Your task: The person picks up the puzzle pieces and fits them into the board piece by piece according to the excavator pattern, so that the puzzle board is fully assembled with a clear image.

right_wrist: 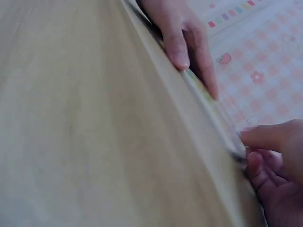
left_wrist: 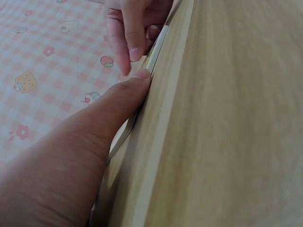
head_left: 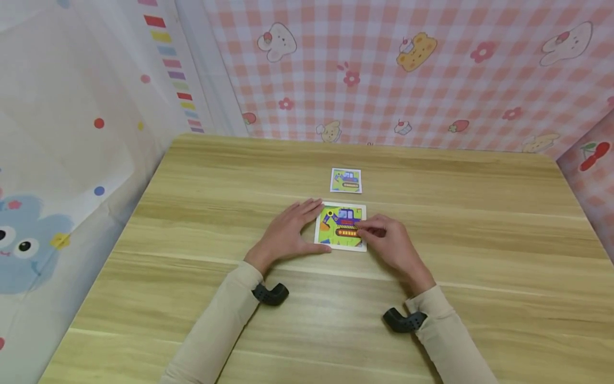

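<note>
A small square jigsaw puzzle (head_left: pixel 337 246) with a pale border and a purple excavator picture lies flat on the table. My left hand (head_left: pixel 287 230) spans its left side: the fingers reach the upper left corner, and the straight thumb (left_wrist: pixel 124 97) rests along the near edge. My right hand (head_left: pixel 392 244) is at the right side, its index finger and thumb reaching over the border onto the picture. Its other fingers are curled under the palm. No loose piece shows between the fingertips, which hide part of the puzzle. A smaller card (head_left: pixel 346 181) with the same picture lies just beyond.
The wood-grain table (head_left: pixel 479 224) extends around both hands. A pink checked cloth (head_left: pixel 374 96) hangs behind its far edge, and a pale printed cloth (head_left: pixel 72 133) hangs at the left. Each wrist wears a black device, one on the left (head_left: pixel 271 294) and one on the right (head_left: pixel 404 320).
</note>
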`<state>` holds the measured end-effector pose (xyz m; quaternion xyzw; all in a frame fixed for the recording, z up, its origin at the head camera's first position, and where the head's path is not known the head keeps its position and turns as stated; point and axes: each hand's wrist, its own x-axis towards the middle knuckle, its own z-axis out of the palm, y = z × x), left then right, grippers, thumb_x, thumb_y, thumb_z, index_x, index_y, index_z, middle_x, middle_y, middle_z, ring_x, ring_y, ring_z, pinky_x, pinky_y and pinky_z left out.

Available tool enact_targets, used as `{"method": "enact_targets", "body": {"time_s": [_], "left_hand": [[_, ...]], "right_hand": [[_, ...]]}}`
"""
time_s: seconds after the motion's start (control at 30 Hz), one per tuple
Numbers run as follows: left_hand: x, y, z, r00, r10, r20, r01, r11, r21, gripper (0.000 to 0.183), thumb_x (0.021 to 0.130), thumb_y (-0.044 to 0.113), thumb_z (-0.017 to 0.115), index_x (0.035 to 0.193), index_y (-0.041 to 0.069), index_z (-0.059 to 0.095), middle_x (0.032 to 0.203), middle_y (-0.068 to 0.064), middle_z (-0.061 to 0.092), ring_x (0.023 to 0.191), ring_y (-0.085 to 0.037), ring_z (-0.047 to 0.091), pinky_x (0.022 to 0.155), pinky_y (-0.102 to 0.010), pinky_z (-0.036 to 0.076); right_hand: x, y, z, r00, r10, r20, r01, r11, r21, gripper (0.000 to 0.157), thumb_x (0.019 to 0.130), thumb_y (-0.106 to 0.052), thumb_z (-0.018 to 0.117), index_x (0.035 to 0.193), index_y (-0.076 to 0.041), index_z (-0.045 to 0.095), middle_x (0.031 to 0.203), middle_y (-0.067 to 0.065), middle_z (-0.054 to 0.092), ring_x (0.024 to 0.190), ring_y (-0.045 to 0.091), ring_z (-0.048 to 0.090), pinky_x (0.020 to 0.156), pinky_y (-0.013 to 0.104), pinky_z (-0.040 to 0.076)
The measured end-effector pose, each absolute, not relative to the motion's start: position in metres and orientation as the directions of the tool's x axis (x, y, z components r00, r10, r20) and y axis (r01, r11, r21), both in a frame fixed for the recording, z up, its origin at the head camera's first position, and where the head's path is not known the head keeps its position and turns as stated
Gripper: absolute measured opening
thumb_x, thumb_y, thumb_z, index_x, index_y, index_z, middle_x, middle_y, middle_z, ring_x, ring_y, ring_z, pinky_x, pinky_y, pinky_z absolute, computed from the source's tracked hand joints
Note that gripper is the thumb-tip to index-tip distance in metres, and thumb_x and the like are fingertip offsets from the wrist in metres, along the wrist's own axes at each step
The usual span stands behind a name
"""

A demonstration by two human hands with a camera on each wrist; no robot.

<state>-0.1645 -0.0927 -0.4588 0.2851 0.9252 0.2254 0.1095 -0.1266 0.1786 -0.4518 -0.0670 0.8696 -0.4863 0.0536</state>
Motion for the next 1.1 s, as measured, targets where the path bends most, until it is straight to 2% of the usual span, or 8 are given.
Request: {"method": "enact_targets", "body": {"time_s": [0.2, 0.37, 0.77, 0.93, 1.1], "left_hand": [[-0.166, -0.091, -0.460, -0.811, 0.581, -0.071, 0.483, 0.733, 0.479, 0.111, 0.081, 0.078, 0.068, 0.164, 0.016, 0.028, 0.171, 0.002, 0.021, 0.158, -0.017, 0.014, 0.129, -0.032, 0.005], [-0.167, -0.092, -0.460, -0.810, 0.582, -0.072, 0.486, 0.735, 0.473, 0.111, 0.081, 0.077, 0.069, 0.164, 0.016, 0.027, 0.171, 0.002, 0.020, 0.158, -0.016, 0.014, 0.129, -0.032, 0.004], [-0.165, -0.096, -0.464, -0.807, 0.588, -0.054, 0.493, 0.721, 0.488, 0.113, 0.082, 0.076, 0.068, 0.166, 0.017, 0.022, 0.172, -0.001, 0.019, 0.158, -0.017, 0.015, 0.129, -0.035, 0.006], [-0.166, -0.097, -0.468, -0.808, 0.587, -0.045, 0.487, 0.709, 0.510, 0.110, 0.085, 0.075, 0.065, 0.166, 0.017, 0.019, 0.172, 0.000, 0.016, 0.158, -0.015, 0.014, 0.129, -0.036, 0.006], [-0.158, -0.101, -0.473, -0.817, 0.576, -0.023, 0.469, 0.687, 0.555, 0.104, 0.090, 0.070, 0.063, 0.166, 0.016, 0.019, 0.173, 0.000, 0.016, 0.158, -0.016, 0.014, 0.129, -0.037, 0.007]], "right_hand": [[-0.130, 0.184, -0.460, -0.996, -0.031, -0.078, 0.061, 0.364, -0.929, 0.020, 0.098, -0.009, 0.072, 0.115, 0.001, 0.076, 0.103, 0.016, 0.073, 0.084, 0.013, 0.065, 0.071, 0.018, 0.056], [-0.131, 0.186, -0.459, -0.992, -0.039, -0.116, 0.097, 0.318, -0.943, 0.022, 0.099, -0.010, 0.071, 0.117, 0.003, 0.075, 0.106, 0.017, 0.073, 0.081, 0.010, 0.064, 0.070, 0.018, 0.056], [-0.132, 0.188, -0.460, -0.986, -0.067, -0.151, 0.131, 0.243, -0.961, 0.024, 0.100, -0.009, 0.069, 0.119, 0.006, 0.073, 0.109, 0.020, 0.073, 0.081, 0.011, 0.064, 0.070, 0.019, 0.057], [-0.131, 0.191, -0.464, -0.986, -0.075, -0.151, 0.132, 0.210, -0.969, 0.027, 0.101, -0.013, 0.068, 0.121, 0.005, 0.072, 0.110, 0.015, 0.073, 0.086, 0.012, 0.066, 0.074, 0.021, 0.058], [-0.123, 0.192, -0.471, -0.989, -0.006, -0.145, 0.142, 0.169, -0.975, 0.028, 0.103, -0.013, 0.066, 0.122, 0.008, 0.070, 0.100, 0.008, 0.073, 0.082, 0.009, 0.065, 0.073, 0.019, 0.058]]}}
